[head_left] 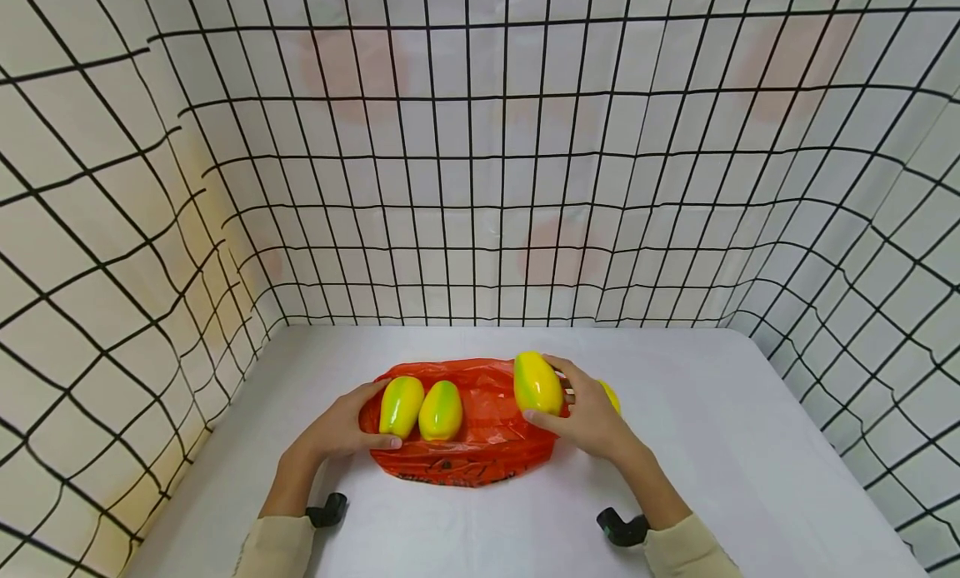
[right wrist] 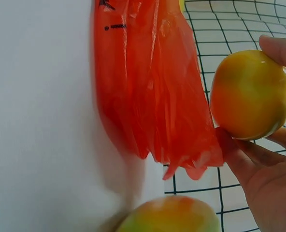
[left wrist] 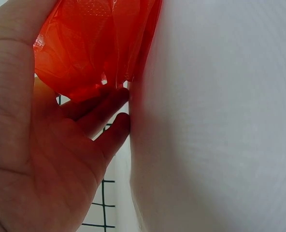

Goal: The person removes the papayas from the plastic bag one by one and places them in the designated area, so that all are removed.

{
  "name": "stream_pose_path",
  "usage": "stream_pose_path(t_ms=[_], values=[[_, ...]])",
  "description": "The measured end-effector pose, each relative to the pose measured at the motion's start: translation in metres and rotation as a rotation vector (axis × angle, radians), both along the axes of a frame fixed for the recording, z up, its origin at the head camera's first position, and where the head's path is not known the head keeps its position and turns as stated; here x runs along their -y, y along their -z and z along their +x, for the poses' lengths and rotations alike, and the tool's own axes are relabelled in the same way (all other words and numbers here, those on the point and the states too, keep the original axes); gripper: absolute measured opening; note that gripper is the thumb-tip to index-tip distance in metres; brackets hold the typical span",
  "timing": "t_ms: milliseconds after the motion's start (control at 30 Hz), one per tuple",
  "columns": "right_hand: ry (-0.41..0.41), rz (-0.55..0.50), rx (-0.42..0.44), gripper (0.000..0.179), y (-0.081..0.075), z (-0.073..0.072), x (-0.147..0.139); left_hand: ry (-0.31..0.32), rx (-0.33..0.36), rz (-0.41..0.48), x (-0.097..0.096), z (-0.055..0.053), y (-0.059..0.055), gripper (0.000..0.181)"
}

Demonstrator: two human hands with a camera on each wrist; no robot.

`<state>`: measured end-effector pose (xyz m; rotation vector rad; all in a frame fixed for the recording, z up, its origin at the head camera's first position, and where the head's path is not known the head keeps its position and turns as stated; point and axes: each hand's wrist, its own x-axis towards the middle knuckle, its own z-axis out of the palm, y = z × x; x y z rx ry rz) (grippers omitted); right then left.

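Observation:
A red plastic bag [head_left: 480, 403] lies on the table with its mouth spread open. Two glossy yellow-green mangoes, a left mango [head_left: 401, 406] and a right mango [head_left: 441, 411], sit in it. My left hand [head_left: 352, 420] holds the bag's left side, its thumb over the front rim beside the left mango; in the left wrist view its fingers reach round the bag [left wrist: 94, 43]. My right hand [head_left: 592, 416] grips another mango [head_left: 537, 383] between thumb and fingers, raised at the bag's right end. The right wrist view shows this mango [right wrist: 251, 94] beside the bag.
A further mango [head_left: 611, 396] is on the table just right of the bag, partly hidden by my right hand. Black wire grid [head_left: 480, 178] before white sheeting stands at the back and both sides of the white table [head_left: 750, 478].

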<state>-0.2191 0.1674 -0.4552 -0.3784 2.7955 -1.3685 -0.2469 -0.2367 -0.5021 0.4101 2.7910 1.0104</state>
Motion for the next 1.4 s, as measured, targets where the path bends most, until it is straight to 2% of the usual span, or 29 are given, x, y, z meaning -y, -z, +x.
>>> stream_pose_path(t_ms=[167,567,867,1033,1400], values=[[0.001,-0.023,-0.004,0.087,-0.004,0.001,-0.008,-0.002,0.002,-0.009,0.0,0.001,-0.001,0.099],[0.042,0.021,-0.047,0.088,-0.011,0.003,-0.031,-0.007,0.009,-0.003,-0.001,0.001,0.0,0.098],[0.054,0.023,-0.021,0.087,-0.012,0.006,-0.05,-0.012,0.007,0.001,-0.002,0.0,0.0,0.098],[0.062,0.03,-0.065,0.088,-0.011,0.007,-0.062,-0.005,0.011,0.014,0.0,0.0,0.001,0.097],[0.092,0.065,-0.071,0.09,-0.008,0.008,-0.088,0.024,-0.031,0.006,0.003,0.002,0.001,0.098]])
